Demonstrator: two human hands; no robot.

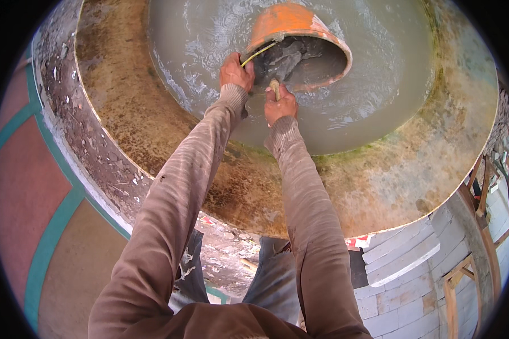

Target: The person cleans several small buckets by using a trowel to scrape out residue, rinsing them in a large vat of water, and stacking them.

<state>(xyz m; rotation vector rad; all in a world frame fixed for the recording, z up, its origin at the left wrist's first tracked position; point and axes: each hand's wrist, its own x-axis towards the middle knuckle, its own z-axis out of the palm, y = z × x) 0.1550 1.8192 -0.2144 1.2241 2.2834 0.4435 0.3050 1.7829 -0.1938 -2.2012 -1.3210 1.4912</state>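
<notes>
Murky grey water fills the wide stained basin (152, 113); left hand (236, 70) clamps the tilted orange plastic bucket (288, 22) rim, right hand (279, 105) fists a wooden-handled tool (275, 88); a wet grip could slip, dunking it.

Both arms stretched far forward from the near edge, sleeves brown and dust-streaked, cuffs ribbed at the wrists. Forearms converged toward the far centre, nearly meeting at the hands. Left hand (236, 70) set slightly farther and to the left, knuckles up, fingers curled tight in a grip. Right hand (279, 105) just beside it, nearer and to the right, fist closed, thumb side upward. Elbows almost straight, left sleeve creased along its length.
</notes>
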